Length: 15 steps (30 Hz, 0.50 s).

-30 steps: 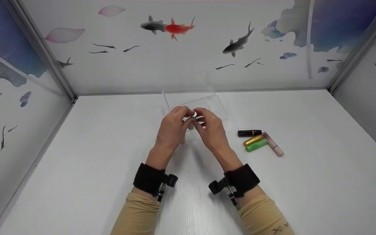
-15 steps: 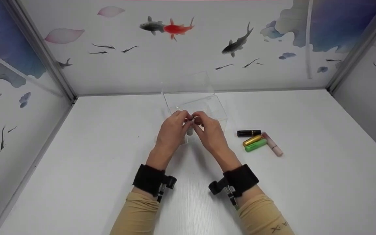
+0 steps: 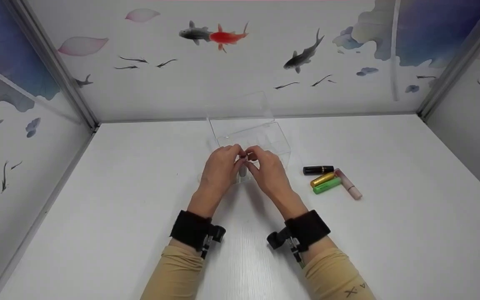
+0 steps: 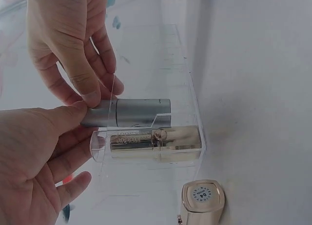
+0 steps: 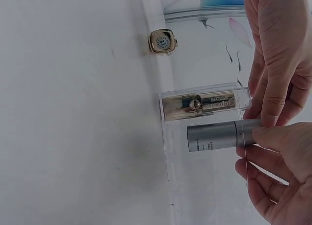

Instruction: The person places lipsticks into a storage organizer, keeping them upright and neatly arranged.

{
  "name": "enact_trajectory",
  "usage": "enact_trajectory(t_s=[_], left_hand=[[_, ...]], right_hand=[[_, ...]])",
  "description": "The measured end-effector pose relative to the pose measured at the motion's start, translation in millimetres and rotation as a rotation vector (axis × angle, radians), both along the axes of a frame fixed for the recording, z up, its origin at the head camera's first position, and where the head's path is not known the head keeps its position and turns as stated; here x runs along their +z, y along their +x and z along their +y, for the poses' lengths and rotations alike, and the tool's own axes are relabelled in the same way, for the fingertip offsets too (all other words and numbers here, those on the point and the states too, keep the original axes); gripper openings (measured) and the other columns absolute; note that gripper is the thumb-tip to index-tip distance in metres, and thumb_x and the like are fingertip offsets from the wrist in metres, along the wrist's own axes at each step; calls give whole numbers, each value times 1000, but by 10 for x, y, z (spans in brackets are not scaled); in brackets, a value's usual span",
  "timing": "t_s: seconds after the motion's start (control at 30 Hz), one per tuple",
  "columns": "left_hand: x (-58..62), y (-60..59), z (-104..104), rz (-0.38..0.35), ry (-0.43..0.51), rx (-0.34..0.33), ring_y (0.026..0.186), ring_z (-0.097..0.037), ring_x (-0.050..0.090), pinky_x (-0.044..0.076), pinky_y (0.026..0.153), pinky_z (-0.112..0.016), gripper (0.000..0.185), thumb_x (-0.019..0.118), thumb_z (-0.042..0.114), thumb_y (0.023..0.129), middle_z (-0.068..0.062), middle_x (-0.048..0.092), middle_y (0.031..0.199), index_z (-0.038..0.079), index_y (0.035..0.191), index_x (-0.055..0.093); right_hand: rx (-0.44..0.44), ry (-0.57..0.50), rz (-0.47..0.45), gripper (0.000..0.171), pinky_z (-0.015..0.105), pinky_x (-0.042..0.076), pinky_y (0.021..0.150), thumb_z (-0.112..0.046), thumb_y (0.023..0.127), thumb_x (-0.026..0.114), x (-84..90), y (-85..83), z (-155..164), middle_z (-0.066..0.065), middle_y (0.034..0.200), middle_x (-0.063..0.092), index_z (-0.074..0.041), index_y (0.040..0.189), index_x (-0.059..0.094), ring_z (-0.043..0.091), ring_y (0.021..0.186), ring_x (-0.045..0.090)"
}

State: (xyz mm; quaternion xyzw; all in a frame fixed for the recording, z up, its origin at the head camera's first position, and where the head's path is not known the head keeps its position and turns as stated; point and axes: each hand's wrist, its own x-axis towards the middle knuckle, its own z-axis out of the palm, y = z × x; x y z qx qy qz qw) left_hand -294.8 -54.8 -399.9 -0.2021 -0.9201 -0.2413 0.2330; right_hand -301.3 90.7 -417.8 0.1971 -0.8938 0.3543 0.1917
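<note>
Over the white table (image 3: 119, 233), the left hand (image 3: 222, 166) and the right hand (image 3: 271, 171) meet, both pinching one slim, matte silver-grey metallic cylinder (image 5: 212, 136) between thumb tips and fingertips. They have it by its upper end, the other fingers loosely bent. The cylinder's long axis runs close to upright, its free end pointing down from the fingers toward the table, with a dark seam around it near the grip and small print nearer the bottom. Its lower length shows past the rim of a clear plastic-looking box (image 3: 283, 136), whose see-through lid (image 3: 240, 106) stands raised beyond the fingers; I can't make out whether the cylinder touches the box's walls. Just to its left, below the fingers, a shiny gold lettered tube (image 5: 200, 105) stands in a clear compartment, parallel to it. Farther left of the fingers, a squarish gold case (image 4: 202, 198) turns its labelled end toward the person. Well to the right of the fingers lie a glossy black tube with a gold band (image 3: 318, 170), a yellow-gold tube (image 3: 322, 180), a bright green tube (image 3: 327, 186) alongside that, and a pale pink tube (image 3: 349, 184) set slantwise.
</note>
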Motion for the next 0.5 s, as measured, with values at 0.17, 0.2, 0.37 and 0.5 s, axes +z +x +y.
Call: enact_trajectory(t_s=[0.17,0.2,0.37,0.5], left_hand=[[-16,-1,12,9,-34,12,84,-20,70,55,79,-33,10,71,14,92,-5,76,93,8,98,66],[-16,0,15,7,-37,14,84,-20,70,55,79,-33,10,71,14,91,-5,77,93,8,98,67],[-30,1,16,3,-37,13,81,-21,69,54,77,-34,9,71,14,91,-5,76,93,8,97,67],[-41,-5,17,1,-34,13,81,-22,69,54,76,-34,9,71,13,91,-6,76,92,8,97,67]], right_hand=[[-18,28,0,22,44,54,86,-7,90,72,2,12,-3,11,103,76,-7,111,66,29,98,69],[-21,30,-1,22,44,54,86,-7,90,73,3,12,-5,11,103,76,-7,111,66,29,98,69],[-23,39,2,20,43,54,86,-9,90,73,0,11,-11,10,103,76,-6,109,67,28,98,68],[-24,47,-5,19,43,54,87,-9,90,73,-3,8,-13,10,103,76,-6,109,68,28,98,68]])
